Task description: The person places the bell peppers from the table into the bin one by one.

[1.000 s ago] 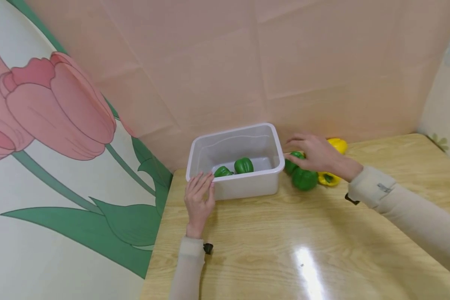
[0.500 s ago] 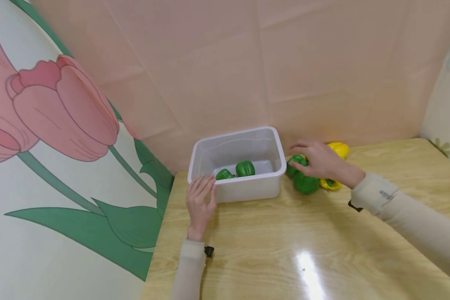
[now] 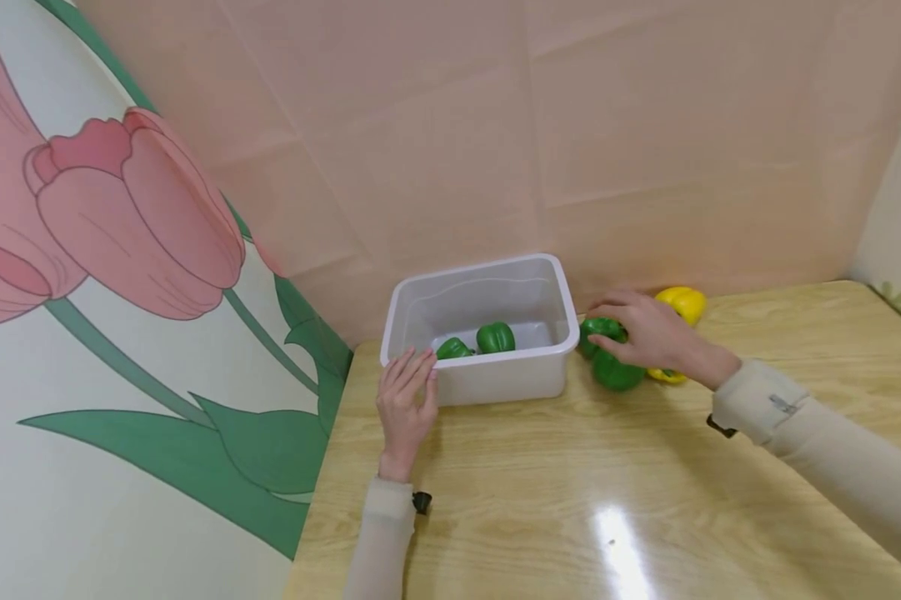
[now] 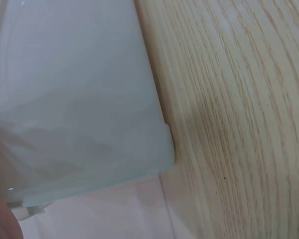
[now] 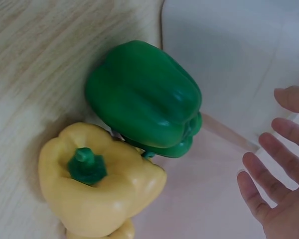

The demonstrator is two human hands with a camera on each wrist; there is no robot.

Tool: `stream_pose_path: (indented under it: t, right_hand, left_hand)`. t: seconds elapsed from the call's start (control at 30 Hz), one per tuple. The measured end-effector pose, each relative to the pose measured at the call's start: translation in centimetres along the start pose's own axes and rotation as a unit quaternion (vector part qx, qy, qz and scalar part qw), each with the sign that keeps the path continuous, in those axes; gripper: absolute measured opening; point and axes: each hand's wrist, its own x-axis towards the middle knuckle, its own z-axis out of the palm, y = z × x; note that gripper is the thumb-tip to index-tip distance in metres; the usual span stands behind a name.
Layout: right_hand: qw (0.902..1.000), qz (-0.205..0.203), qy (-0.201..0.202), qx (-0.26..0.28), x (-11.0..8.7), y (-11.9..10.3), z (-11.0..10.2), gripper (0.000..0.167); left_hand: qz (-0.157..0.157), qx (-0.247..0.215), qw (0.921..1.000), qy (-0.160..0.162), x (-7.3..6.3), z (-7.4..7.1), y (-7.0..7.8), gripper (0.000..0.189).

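In the head view, my left hand (image 3: 405, 408) rests at the front left corner of a light grey plastic bin (image 3: 506, 382), its fingers laid straight against the rim. Inside the bin lie two green bell peppers, one whole in view (image 3: 496, 337) and one partly hidden by the front wall. My right hand (image 3: 648, 329) hovers over more peppers just right of the bin. Below its fingers are a green bell pepper (image 3: 600, 327) and another, nearer green one (image 3: 618, 372). The right wrist view shows the fingers spread, apart from a green pepper (image 5: 144, 92) and a yellow pepper (image 5: 99, 184).
A yellow bell pepper (image 3: 683, 304) sits behind the right hand, and a second yellow one (image 3: 669, 377) is partly covered by it. The wooden table (image 3: 510, 492) meets a pink cloth-covered wall (image 3: 450, 150). A wall with painted tulips (image 3: 142, 358) stands at the left.
My right hand has drawn back slightly from the bin's right edge and come lower over the green peppers. The left hand stays at the rim. The head view has shifted a little.
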Motion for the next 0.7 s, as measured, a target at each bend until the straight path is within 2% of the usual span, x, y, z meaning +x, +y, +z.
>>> stream_pose_path:
  t: [0.43, 0.7]
  right_hand:
    - [0.9999, 0.006, 0.003, -0.009, -1.3, 0.4, 1.2, 0.033]
    - [0.9993, 0.026, -0.024, -0.014, -2.0, 0.7, 1.6, 0.037]
  left_hand:
    - [-0.004, 0.004, 1.0, -0.005, -0.1, 0.0, -0.1, 0.023]
    - [-0.004, -0.001, 1.0, -0.001, -0.1, 0.1, -0.1, 0.023]
